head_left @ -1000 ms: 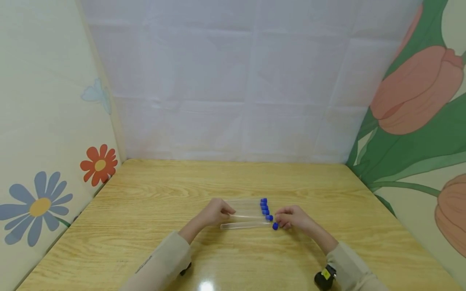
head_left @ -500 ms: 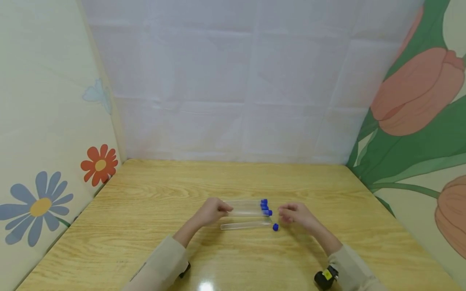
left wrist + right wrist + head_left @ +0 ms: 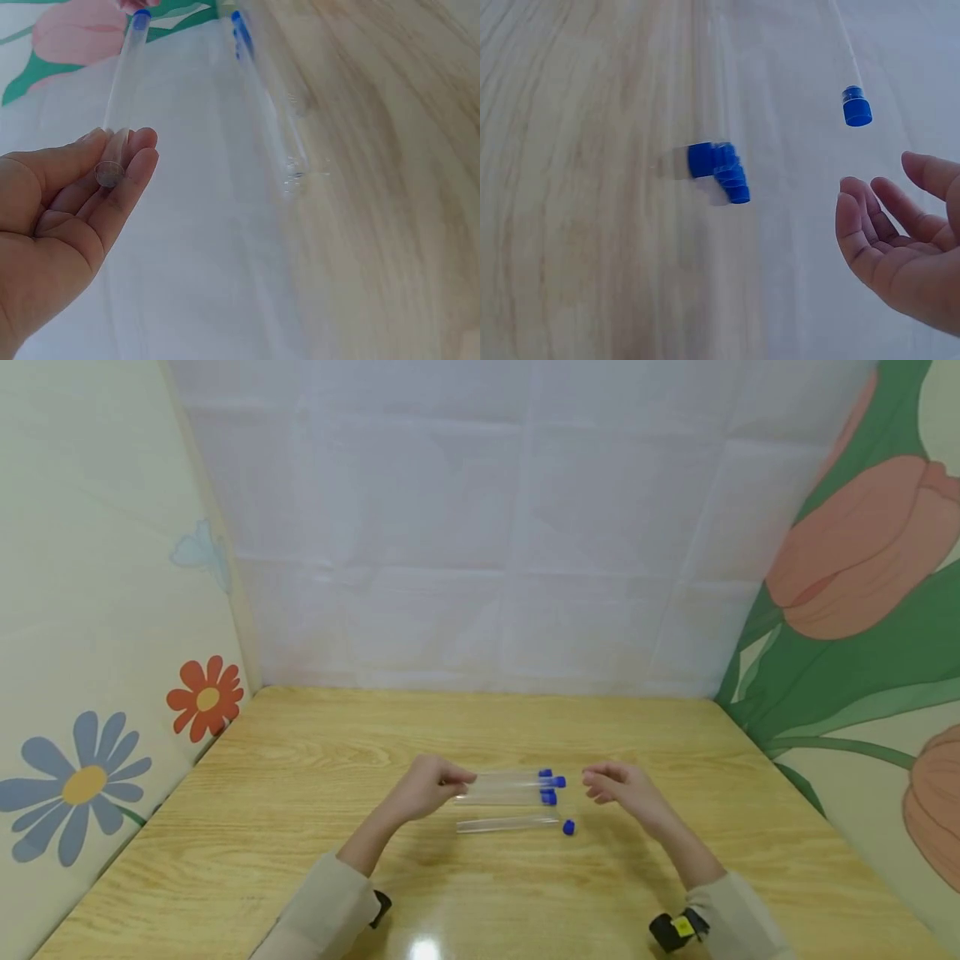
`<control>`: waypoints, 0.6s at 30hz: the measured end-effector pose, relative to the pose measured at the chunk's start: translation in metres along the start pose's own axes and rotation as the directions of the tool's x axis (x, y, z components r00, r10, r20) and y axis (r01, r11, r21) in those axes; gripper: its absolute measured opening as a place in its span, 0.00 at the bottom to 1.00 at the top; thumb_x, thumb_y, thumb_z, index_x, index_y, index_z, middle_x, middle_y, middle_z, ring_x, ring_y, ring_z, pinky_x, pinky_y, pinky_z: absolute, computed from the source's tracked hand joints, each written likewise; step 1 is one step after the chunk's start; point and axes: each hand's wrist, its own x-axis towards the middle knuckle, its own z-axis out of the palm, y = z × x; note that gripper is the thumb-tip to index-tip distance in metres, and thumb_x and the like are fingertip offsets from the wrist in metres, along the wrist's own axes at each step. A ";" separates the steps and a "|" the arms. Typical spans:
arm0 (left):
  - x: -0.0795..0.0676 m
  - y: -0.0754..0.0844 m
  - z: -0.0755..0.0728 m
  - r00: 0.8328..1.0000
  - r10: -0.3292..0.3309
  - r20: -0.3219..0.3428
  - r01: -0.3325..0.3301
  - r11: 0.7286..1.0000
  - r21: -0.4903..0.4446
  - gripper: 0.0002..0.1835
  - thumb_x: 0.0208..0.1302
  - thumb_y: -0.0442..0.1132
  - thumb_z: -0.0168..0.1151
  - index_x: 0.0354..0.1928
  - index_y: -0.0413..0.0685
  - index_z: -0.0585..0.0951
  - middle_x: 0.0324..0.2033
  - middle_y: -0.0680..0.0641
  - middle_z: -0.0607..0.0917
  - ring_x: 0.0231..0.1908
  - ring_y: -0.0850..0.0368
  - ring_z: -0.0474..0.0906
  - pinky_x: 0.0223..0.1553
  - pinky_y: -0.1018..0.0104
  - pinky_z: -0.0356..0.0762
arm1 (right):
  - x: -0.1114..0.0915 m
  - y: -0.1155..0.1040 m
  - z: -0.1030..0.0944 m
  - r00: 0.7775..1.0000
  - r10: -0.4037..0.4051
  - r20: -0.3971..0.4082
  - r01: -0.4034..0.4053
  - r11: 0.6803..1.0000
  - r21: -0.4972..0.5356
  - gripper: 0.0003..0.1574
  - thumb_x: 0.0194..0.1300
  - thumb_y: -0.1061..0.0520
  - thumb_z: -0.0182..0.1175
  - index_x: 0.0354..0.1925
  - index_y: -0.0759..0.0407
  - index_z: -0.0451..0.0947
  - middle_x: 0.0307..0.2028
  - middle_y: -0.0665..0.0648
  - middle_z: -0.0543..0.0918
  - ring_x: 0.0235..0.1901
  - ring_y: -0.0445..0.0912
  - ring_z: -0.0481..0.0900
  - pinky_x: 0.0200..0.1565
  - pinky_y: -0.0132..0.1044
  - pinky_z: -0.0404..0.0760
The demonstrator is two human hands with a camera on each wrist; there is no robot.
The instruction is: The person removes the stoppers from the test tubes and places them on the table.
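My left hand [image 3: 427,789] pinches the closed end of a clear test tube [image 3: 125,82] between thumb and fingers. This tube is raised off the table, nearly level, with its blue cap [image 3: 857,112] toward the right. Just beyond that cap, my right hand [image 3: 626,791] hovers with loosely bent fingers and touches nothing. Below the raised tube, several capped test tubes [image 3: 495,800] lie side by side, their blue caps [image 3: 733,180] on the right. Closer to me lies an uncapped tube [image 3: 506,825], and a loose blue cap [image 3: 569,827] sits by its right end.
All of this is on a wood-grain table [image 3: 330,735]. A white cloth [image 3: 480,527] hangs behind it, with flower-printed panels [image 3: 90,610] at the sides. Black wrist cameras [image 3: 678,929] sit at both cuffs.
My left hand has lifted one capped tube up and away from the nearest side of the row. My right hand has drawn back to the right and upward, away from the caps.
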 end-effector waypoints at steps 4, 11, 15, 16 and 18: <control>-0.003 0.006 -0.003 1.000 0.012 -0.002 -0.012 1.000 -0.001 0.11 0.58 0.27 0.56 0.44 0.34 0.80 0.40 0.40 0.82 0.36 0.54 0.80 0.32 0.71 0.77 | -0.002 -0.005 0.000 1.000 -0.021 -0.008 0.021 1.000 0.005 0.23 0.65 0.57 0.52 0.47 0.79 0.68 0.33 0.61 0.79 0.34 0.53 0.78 0.38 0.40 0.78; -0.009 0.019 -0.006 0.999 0.044 -0.009 -0.044 0.999 0.012 0.11 0.58 0.27 0.57 0.43 0.34 0.80 0.39 0.40 0.82 0.35 0.54 0.80 0.28 0.73 0.76 | -0.006 -0.011 0.004 0.998 -0.054 0.028 0.054 0.998 0.020 0.23 0.67 0.57 0.49 0.48 0.79 0.67 0.36 0.68 0.78 0.34 0.53 0.77 0.37 0.39 0.79; -0.011 0.024 -0.007 0.998 0.057 -0.002 -0.057 0.998 0.008 0.11 0.58 0.27 0.57 0.43 0.33 0.80 0.39 0.39 0.82 0.35 0.53 0.81 0.29 0.74 0.76 | -0.008 -0.013 0.005 0.997 -0.069 0.041 0.067 0.997 0.033 0.23 0.68 0.57 0.48 0.49 0.79 0.66 0.36 0.65 0.78 0.34 0.51 0.77 0.37 0.40 0.79; -0.012 0.025 -0.007 0.998 0.061 -0.001 -0.061 0.998 0.008 0.11 0.58 0.27 0.57 0.43 0.33 0.80 0.39 0.39 0.82 0.35 0.53 0.81 0.29 0.74 0.76 | -0.008 -0.014 0.004 0.997 -0.070 0.044 0.069 0.997 0.035 0.23 0.68 0.57 0.47 0.49 0.79 0.66 0.36 0.64 0.78 0.34 0.51 0.77 0.37 0.40 0.79; -0.012 0.026 -0.007 0.997 0.074 -0.001 -0.074 0.997 0.011 0.11 0.58 0.27 0.57 0.43 0.33 0.80 0.39 0.39 0.82 0.36 0.53 0.80 0.31 0.74 0.76 | -0.009 -0.014 0.005 0.996 -0.074 0.051 0.072 0.997 0.038 0.23 0.68 0.57 0.47 0.49 0.79 0.66 0.37 0.63 0.78 0.35 0.51 0.77 0.37 0.39 0.79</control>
